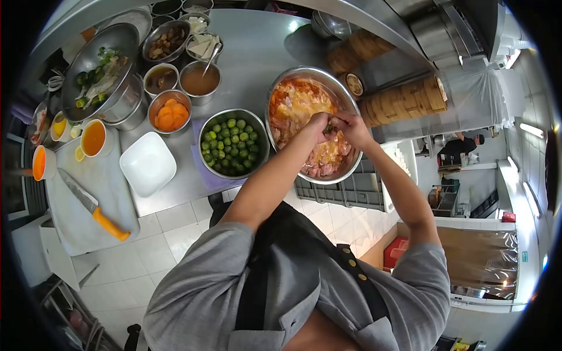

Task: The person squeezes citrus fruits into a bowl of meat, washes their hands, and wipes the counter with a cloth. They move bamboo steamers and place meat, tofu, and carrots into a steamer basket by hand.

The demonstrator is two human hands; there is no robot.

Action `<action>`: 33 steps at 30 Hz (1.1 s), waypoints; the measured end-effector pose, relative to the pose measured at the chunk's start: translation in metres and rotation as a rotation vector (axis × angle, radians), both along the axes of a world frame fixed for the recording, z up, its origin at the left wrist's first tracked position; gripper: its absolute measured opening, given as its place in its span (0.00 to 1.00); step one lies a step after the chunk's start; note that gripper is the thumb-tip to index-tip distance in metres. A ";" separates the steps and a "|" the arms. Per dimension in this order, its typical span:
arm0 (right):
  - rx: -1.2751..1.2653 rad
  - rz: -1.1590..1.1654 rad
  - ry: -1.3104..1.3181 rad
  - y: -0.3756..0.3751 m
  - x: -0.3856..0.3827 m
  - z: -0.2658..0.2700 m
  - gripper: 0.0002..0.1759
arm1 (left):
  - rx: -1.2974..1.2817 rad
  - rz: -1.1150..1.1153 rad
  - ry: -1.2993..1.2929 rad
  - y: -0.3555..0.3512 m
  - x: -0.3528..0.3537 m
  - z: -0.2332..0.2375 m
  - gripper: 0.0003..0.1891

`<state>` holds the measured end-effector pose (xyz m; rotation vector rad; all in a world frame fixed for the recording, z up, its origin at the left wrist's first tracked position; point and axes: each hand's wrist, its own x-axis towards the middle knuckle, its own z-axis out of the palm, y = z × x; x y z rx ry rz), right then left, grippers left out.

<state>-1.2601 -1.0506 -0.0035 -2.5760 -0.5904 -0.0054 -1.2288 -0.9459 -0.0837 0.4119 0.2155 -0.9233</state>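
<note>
Over a large steel bowl [275,85] of raw meat pieces in a red and yellowish sauce [301,96], my two hands are close together. My left hand [320,126] is closed, its fingertips pinched toward the other hand. My right hand [353,130] is also closed, thumb and fingers pressed together. A small dark greenish bit shows between them, too small to name. Left of the meat stands a steel bowl of small green limes [233,143], partly on a purple cloth [202,169].
A white square dish [148,164] sits near the counter edge. A knife with an orange handle [109,224] lies on a cutting board [64,216]. Sliced carrots [171,114], a brown sauce bowl [200,79] and bamboo steamers [404,102] stand around. Another person [461,147] is far off.
</note>
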 end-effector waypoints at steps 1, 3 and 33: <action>0.082 -0.013 -0.022 -0.003 0.000 -0.006 0.09 | -0.006 -0.015 -0.004 0.001 -0.001 -0.002 0.12; 0.400 -0.577 0.404 0.001 0.001 0.001 0.08 | -0.019 -0.028 0.040 0.002 0.003 -0.014 0.07; 1.186 -1.014 0.363 -0.157 -0.245 -0.082 0.20 | 1.273 -0.423 -0.991 -0.036 0.028 0.108 0.19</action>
